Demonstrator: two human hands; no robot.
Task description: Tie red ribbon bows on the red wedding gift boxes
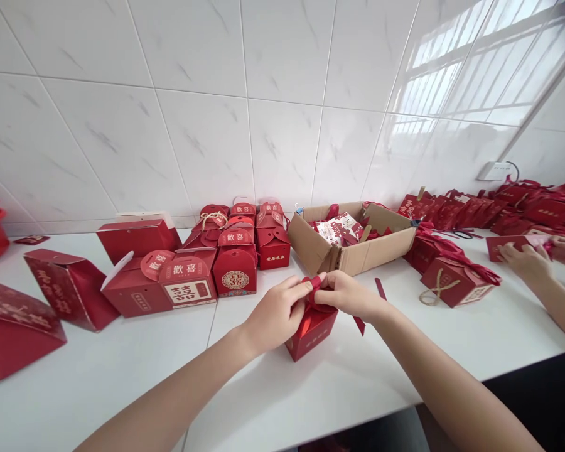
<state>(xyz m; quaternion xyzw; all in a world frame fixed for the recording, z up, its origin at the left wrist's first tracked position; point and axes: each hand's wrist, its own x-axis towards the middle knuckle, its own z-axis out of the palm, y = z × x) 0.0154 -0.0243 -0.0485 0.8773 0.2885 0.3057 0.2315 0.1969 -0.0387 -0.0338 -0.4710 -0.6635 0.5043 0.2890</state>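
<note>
A small red gift box (312, 336) stands on the white table in front of me, with both my hands over its top. Between my fingers is a red ribbon (314, 285), looped above the box. My left hand (277, 309) pinches the ribbon from the left side, thumb and forefinger together. From the right, my right hand (346, 294) pinches it too, fingertips close to the left ones. One ribbon tail (359, 325) hangs down to the right of the box. The exact shape of the loop is partly hidden by my fingers.
Several red gift boxes (235, 263) stand to the left and behind. An open cardboard box (374, 251) holds red and white pieces. Finished-looking ribboned boxes (459, 279) stand to the right. Another person's hands (527, 260) hold a red piece at far right. The table's front edge is near me.
</note>
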